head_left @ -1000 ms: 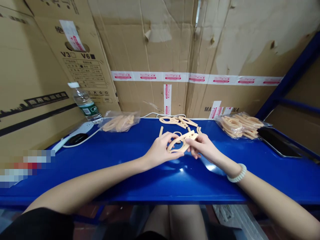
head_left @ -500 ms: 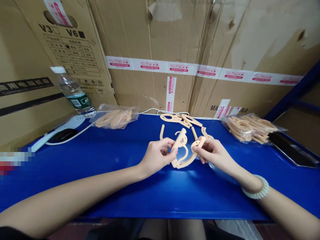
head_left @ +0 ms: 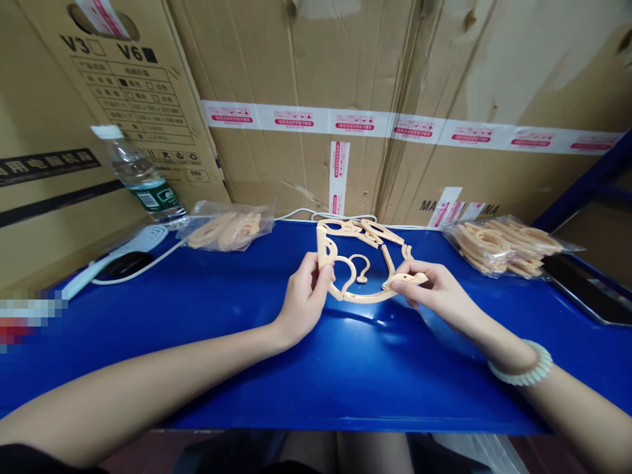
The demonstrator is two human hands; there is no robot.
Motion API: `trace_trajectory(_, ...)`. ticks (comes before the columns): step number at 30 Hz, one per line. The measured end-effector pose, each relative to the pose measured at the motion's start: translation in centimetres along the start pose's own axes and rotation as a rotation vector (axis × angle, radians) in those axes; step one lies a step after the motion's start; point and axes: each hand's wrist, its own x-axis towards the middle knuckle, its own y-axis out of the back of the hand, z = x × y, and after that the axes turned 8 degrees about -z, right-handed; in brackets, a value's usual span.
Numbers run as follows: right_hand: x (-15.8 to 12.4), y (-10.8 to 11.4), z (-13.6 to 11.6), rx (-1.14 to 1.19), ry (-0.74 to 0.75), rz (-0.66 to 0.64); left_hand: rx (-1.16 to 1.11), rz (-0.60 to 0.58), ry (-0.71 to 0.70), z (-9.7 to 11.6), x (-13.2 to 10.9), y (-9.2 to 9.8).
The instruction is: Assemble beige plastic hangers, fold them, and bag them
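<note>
Between both hands I hold a beige plastic folding clothes hanger, its jointed pieces spread into a wide curve above the table. My left hand pinches its upright left piece between thumb and fingers. The right end is gripped by my right hand, with the tip poking out past the fingers. Behind the hanger lies a separate beige hook. A loose curved arm piece rests just beyond my right fingers. Farther back are several more flat beige hanger parts.
Clear bags of beige parts lie at left and right. A water bottle, a pale blue brush-like item and a black mouse-like object stand left. A phone lies right. Cardboard boxes wall the blue table's back.
My hands have moved apart, opening the hanger from a tight fold into a wider curve. The left piece now stands more upright. The view has shifted slightly.
</note>
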Motion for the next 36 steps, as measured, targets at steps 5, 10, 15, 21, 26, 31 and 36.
trace_trajectory(5,0.1,0.2,0.5,0.024,-0.020,0.046,-0.026,0.025,0.064,-0.6,0.3,0.0)
trace_trajectory(10,0.4,0.3,1.2,0.222,0.002,0.131,-0.006,-0.013,0.067,0.0,0.2,0.0)
trace_trajectory(15,0.8,0.7,1.6,0.454,0.015,0.134,0.040,-0.101,0.023,0.9,-0.4,0.1)
trace_trajectory(21,0.8,0.0,1.8,0.474,-0.008,-0.041,-0.002,-0.410,-0.213,1.4,-0.4,0.5)
trace_trajectory(26,0.7,-0.8,1.9,0.418,0.106,-0.065,-0.174,-0.631,-0.204,1.1,0.1,0.5)
trace_trajectory(31,0.7,-1.3,2.0,0.264,0.225,-0.089,-0.237,-0.656,0.071,0.7,0.4,0.1)
trace_trajectory(36,0.7,-1.4,2.1,0.115,0.288,-0.107,-0.304,-0.678,0.237,0.6,0.2,-0.5)
